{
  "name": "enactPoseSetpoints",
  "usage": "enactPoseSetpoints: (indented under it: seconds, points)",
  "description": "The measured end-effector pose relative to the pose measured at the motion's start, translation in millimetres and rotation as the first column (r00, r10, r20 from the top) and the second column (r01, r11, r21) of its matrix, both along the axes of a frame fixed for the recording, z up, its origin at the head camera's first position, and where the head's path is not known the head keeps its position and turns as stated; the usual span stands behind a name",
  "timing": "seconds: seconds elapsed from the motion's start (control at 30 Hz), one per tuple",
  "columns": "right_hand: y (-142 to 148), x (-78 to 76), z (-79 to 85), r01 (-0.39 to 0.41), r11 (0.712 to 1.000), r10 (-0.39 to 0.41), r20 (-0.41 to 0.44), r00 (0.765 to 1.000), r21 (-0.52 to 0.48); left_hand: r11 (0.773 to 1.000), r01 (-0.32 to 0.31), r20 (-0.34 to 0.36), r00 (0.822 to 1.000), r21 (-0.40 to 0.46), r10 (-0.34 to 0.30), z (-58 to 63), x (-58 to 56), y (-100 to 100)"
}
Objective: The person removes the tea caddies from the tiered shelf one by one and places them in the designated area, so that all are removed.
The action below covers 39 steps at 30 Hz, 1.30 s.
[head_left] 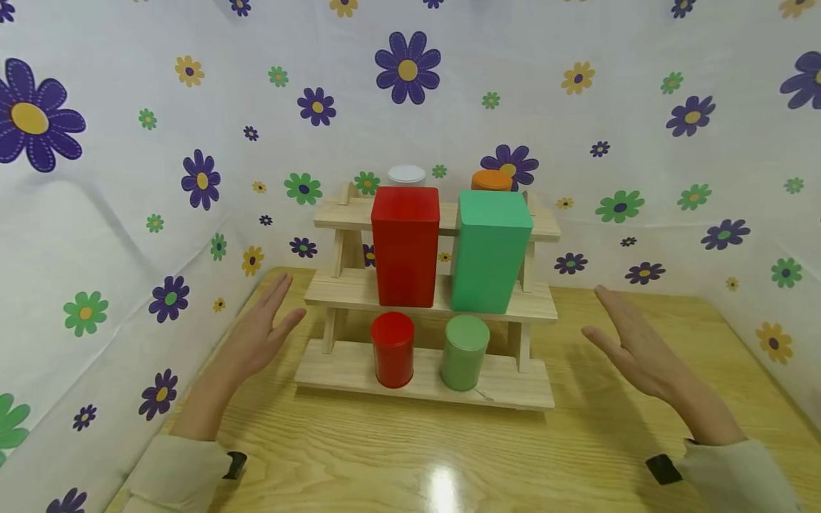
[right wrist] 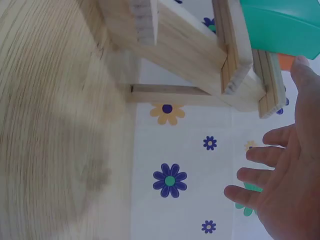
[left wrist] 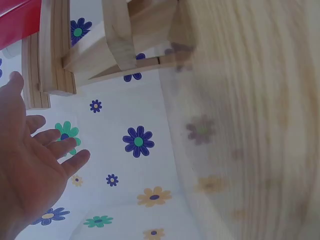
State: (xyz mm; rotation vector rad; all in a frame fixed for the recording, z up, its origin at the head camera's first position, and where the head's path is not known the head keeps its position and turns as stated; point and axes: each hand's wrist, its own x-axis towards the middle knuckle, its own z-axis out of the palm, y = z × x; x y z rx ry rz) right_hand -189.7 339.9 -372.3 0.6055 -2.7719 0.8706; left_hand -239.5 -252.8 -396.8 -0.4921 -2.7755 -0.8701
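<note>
A three-tier wooden shelf [head_left: 353,369] stands on the table between my two hands. My left hand [head_left: 256,338] hovers off its left side, fingers extended, touching nothing. Off the right side, my right hand [head_left: 641,356] is likewise held in the air with straight fingers. The middle tier holds a tall red box [head_left: 405,249] and a tall green box [head_left: 490,256]. Below them, a red can [head_left: 393,350] and a light green can [head_left: 465,354] sit on the bottom tier. Up top, a white can [head_left: 407,175] and an orange can [head_left: 492,179] are mostly hidden behind the boxes.
The shelf rests on a wood-grain table [head_left: 359,456] that reflects a bright light near its front. White cloth [head_left: 359,43] printed with flowers encloses the back and both sides. Dark straps show at both sleeve cuffs.
</note>
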Motion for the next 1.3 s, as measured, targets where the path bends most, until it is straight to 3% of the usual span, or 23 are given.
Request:
enactPoseSetpoints:
  seconds: [0.17,0.37,0.63,0.87,1.3]
  points:
    - [-7.7,-0.1,6.0,-0.018,0.997,0.017,-0.007,1.000,-0.070,0.992,0.031,-0.017,0.999,0.126,-0.029,2.7,-4.3,7.4]
    - [-21.1,-1.2,15.4,-0.024,0.994,0.018,-0.053,0.998,-0.107,0.960,0.094,-0.050,0.995,0.262,-0.083,3.6,-10.3,16.3]
    - [-41.0,-7.1,28.2,-0.053,0.981,0.042,-0.060,0.997,-0.189,0.928,0.079,0.018,0.996,0.364,-0.091,2.0,-18.3,27.0]
    - [-57.3,-15.0,39.7,-0.061,0.965,0.055,-0.028,0.998,-0.253,0.907,0.076,0.035,0.995,0.414,-0.099,-1.8,-23.7,34.3]
    - [-82.2,-38.9,54.7,-0.134,0.915,0.114,-0.074,0.991,-0.380,0.909,0.075,0.052,0.993,0.410,-0.106,-9.4,-30.1,43.8]
